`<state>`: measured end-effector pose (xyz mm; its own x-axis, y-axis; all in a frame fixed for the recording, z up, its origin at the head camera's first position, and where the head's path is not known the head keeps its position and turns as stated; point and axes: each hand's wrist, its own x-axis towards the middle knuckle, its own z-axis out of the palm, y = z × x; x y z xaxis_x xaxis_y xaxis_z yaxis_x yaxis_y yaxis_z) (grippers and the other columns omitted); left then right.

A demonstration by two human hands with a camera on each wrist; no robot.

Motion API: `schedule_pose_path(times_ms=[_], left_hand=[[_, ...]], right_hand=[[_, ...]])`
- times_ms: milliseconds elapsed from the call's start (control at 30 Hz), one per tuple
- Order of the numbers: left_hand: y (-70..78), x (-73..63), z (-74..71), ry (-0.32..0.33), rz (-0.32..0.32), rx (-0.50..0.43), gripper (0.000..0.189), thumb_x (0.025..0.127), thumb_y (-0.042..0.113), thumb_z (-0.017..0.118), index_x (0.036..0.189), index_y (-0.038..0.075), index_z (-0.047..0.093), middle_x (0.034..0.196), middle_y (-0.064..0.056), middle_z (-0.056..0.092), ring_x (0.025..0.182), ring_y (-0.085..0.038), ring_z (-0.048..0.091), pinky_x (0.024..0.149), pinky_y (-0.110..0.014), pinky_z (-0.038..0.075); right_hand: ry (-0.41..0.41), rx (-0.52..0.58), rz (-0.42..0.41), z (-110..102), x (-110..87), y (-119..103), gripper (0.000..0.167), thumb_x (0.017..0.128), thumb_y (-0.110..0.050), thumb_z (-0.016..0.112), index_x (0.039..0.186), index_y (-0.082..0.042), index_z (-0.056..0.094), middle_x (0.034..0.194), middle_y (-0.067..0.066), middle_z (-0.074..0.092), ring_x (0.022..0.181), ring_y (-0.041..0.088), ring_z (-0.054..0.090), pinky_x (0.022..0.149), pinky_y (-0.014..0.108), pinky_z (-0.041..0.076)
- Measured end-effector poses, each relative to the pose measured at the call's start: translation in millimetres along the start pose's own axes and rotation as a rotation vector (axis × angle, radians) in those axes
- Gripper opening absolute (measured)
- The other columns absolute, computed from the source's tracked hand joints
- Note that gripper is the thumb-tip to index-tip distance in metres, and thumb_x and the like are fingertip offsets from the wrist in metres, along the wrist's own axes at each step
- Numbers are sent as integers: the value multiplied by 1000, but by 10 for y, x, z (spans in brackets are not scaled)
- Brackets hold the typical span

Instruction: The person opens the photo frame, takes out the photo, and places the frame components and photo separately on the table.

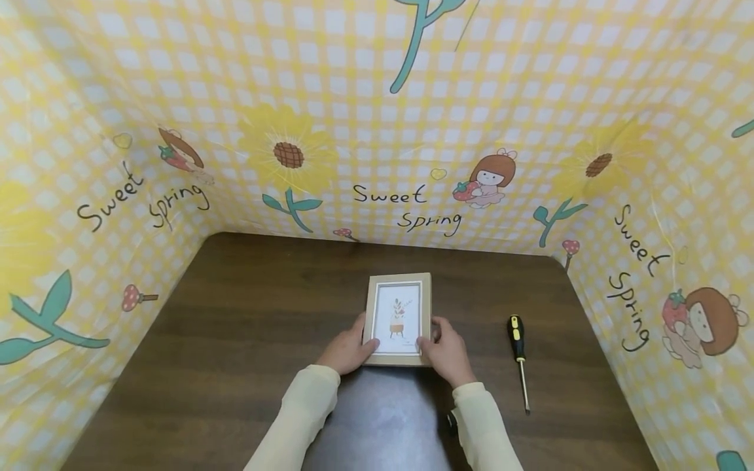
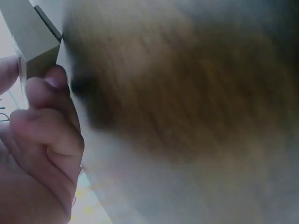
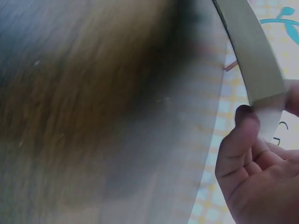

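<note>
A light tan, rectangular picture frame with a white inner border [image 1: 398, 319] is between the two hands, over the middle of a dark brown wood-grain table [image 1: 247, 333]. Its front faces up, showing a small printed potted plant on a pale background [image 1: 397, 328]. The left hand [image 1: 346, 348] grips the lower left side, thumb over the front and fingers bent round the edge. The right hand [image 1: 450, 353] grips the lower right side the same way. Both hands are closed only as far as the frame's thickness allows. Cream long sleeves [image 1: 311, 399] cover the forearms. Right of the frame, well apart from it, lies a screwdriver with a black-and-yellow handle and metal shaft [image 1: 518, 350], its tip toward the person. Yellow-and-white checked sheeting printed with flowers [image 1: 365, 144] surrounds the table's far and side edges.
</note>
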<state>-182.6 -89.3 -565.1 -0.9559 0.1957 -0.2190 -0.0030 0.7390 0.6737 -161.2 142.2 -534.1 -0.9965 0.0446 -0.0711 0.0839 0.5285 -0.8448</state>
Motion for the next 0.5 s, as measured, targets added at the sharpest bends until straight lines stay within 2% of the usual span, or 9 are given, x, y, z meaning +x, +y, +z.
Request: schedule_pose_path(times_ms=[167,333,500], left_hand=[[3,28,25,1,12,-52,74,99,34,62,157,1,30,143,-24,52,128,-39,54,105,-54,41],[2,37,42,8,-6,-86,72,99,32,62,156,-1,31,145,-24,51,131,-39,51,107,-54,39],[26,37,41,41,-10,-140,68,99,27,65,155,2,35,143,-22,53,131,-38,51,107,-54,38]], right_hand=[[3,99,-14,-19,7,-78,45,89,-8,71,128,-1,50,83,9,51,61,20,50,51,33,45],[-19,142,-10,-22,-7,-176,45,90,-8,69,129,-3,48,86,11,49,56,20,51,43,34,48],[-28,169,0,-32,-47,-276,46,90,-7,70,130,-6,47,88,13,50,58,20,52,42,34,47]])
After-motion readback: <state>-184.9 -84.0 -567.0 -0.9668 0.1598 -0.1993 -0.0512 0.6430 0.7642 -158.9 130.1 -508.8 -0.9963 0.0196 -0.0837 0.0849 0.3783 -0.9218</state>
